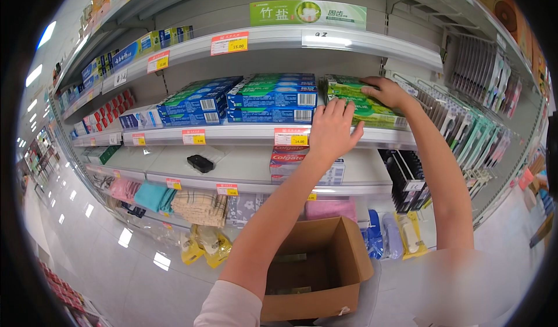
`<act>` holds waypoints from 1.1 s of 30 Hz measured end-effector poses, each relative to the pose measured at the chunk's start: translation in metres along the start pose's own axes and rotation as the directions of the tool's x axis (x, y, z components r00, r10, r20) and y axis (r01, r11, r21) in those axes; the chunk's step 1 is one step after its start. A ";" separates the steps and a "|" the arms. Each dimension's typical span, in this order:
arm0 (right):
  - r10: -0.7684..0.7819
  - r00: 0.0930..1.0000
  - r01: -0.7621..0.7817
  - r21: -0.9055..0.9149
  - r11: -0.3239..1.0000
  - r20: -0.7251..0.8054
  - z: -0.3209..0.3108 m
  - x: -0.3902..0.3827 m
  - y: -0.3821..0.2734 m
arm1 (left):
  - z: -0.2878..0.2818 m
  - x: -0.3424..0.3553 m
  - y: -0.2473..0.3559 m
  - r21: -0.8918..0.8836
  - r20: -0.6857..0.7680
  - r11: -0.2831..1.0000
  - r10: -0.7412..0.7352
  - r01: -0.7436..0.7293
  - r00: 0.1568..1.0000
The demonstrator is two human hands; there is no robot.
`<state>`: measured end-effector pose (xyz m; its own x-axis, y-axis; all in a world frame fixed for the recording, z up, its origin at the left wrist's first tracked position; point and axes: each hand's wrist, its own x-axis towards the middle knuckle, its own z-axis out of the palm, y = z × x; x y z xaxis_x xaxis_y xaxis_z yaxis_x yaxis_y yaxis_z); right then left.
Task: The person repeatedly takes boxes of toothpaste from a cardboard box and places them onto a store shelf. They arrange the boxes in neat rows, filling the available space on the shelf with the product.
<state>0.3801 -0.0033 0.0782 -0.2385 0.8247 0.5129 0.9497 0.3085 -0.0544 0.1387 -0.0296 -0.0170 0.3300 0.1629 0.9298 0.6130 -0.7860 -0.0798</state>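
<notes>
A stack of green and yellow toothpaste boxes [378,117] lies on the middle shelf, right of the blue ones. My left hand [334,130] is at the stack's front left corner, fingers stretched up against the boxes and thumb held apart. From the right, my right hand [388,92] reaches over the top of the stack. Its bent fingers and thumb grip an upper green box; some fingertips are hidden. Left of my hands, blue and green toothpaste boxes [272,99] are piled in neat rows, with another blue pile [192,101] beside them.
An open cardboard carton [317,304] stands below my arms. The shelf edge [244,134] carries price tags. Toothbrush packs [465,124] hang close to my right arm. Lower down are red boxes [288,163], a black object [200,163] and folded towels [199,207]. Another shelf [383,53] juts out above.
</notes>
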 end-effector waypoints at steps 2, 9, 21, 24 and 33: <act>-0.015 0.999 0.014 -0.052 0.999 -0.036 0.002 -0.002 -0.001 | 0.001 0.000 0.000 0.001 0.000 1.000 0.003 -0.003 1.000; -0.038 0.999 0.039 -0.013 0.999 0.028 0.003 0.002 -0.005 | 0.001 0.001 0.001 0.005 -0.007 1.000 0.008 -0.008 1.000; -0.001 0.853 0.067 0.107 0.992 -0.521 0.005 -0.007 -0.042 | 0.002 0.003 -0.003 -0.015 -0.121 0.998 0.066 -0.068 0.990; -0.019 0.630 0.283 0.207 0.936 -0.776 0.009 -0.063 -0.113 | 0.006 -0.005 -0.009 -0.126 -0.222 0.982 0.110 -0.140 0.969; 0.083 0.987 -0.158 0.771 0.616 0.136 0.121 -0.274 -0.190 | -0.042 -0.214 0.034 -0.563 0.405 0.826 0.268 0.007 0.874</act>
<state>0.2401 -0.2309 -0.1559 -0.1839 0.9043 0.3853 0.4664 0.4253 -0.7756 0.0587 -0.1168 -0.2034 0.7434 0.1728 0.6461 0.1044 -0.9842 0.1430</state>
